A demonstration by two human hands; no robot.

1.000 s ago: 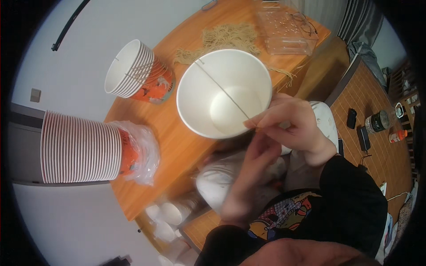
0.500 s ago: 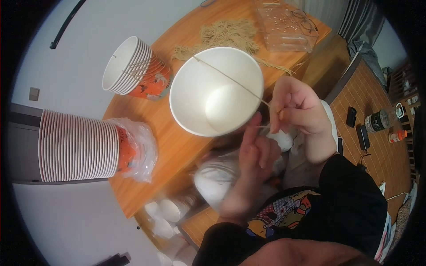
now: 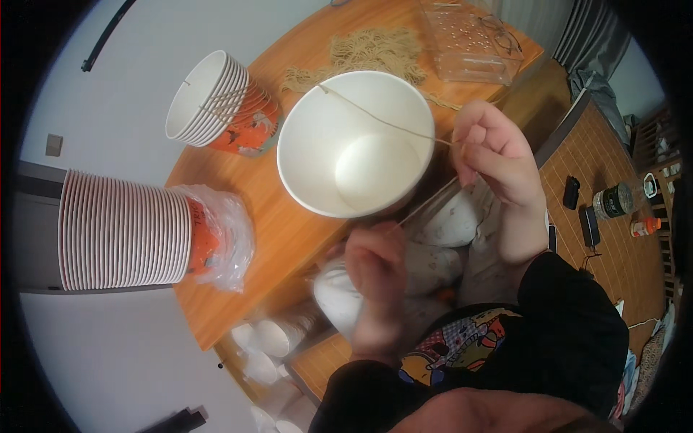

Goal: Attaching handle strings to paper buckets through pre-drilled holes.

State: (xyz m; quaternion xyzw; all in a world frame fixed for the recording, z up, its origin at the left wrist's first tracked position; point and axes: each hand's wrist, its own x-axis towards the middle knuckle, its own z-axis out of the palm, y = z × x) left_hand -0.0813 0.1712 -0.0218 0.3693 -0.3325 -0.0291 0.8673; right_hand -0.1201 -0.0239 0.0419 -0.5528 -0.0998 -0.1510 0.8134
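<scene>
A large white paper bucket (image 3: 307, 166) stands near the table edge, its mouth toward me. From a spot at its far rim, a thin tan cord (image 3: 386, 124) crosses the mouth to my right hand (image 3: 498, 155). There, thumb and fingers pinch it just right of the rim. The cord runs on down to my left hand (image 3: 377, 267), which is closed on it below the bucket and a little blurred. Between both hands the cord is stretched straight, while the stretch over the bucket sags slightly. The exact fingertip grip of my left hand is hidden.
On the wooden table (image 3: 271, 231) lie a tangled pile of tan cords (image 3: 375, 58), a stack of orange-patterned buckets with cords (image 3: 209, 101), a taller stack (image 3: 126, 231) partly in plastic wrap, and a clear tray (image 3: 476, 61). White cups (image 3: 278, 335) sit below the table.
My left hand has moved down and left, drawing out the cord between my hands. My right hand has shifted slightly up, and the cord across the bucket has gone from taut to slightly slack.
</scene>
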